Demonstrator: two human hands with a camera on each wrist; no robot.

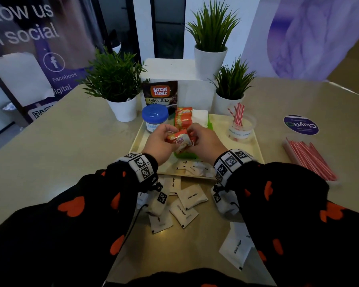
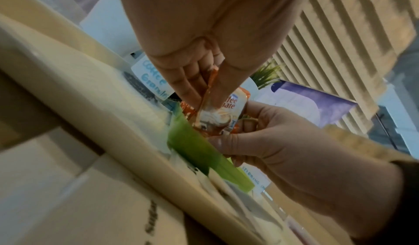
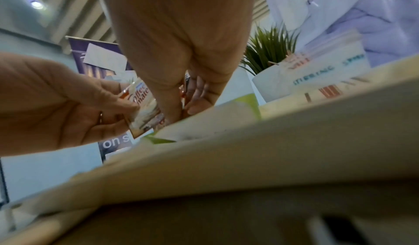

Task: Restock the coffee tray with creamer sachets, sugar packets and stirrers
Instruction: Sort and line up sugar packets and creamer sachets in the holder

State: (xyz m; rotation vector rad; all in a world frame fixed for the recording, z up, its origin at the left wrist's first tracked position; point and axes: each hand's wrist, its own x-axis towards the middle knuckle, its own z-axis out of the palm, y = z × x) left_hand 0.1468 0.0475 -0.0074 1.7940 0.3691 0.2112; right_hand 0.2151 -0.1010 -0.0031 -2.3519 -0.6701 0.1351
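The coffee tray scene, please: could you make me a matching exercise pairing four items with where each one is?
Items:
1. Coffee-mate sachet
2. White Sugar packets
3. Loose bundle of striped stirrers
4. Blue-lidded jar

Places:
A. On the table, right of the tray
B. At the tray's far left corner
C. Held between both hands, left hand and right hand
D. Scattered on the table, nearer than the tray

Pairs: 1-C, 2-D, 3-A, 4-B
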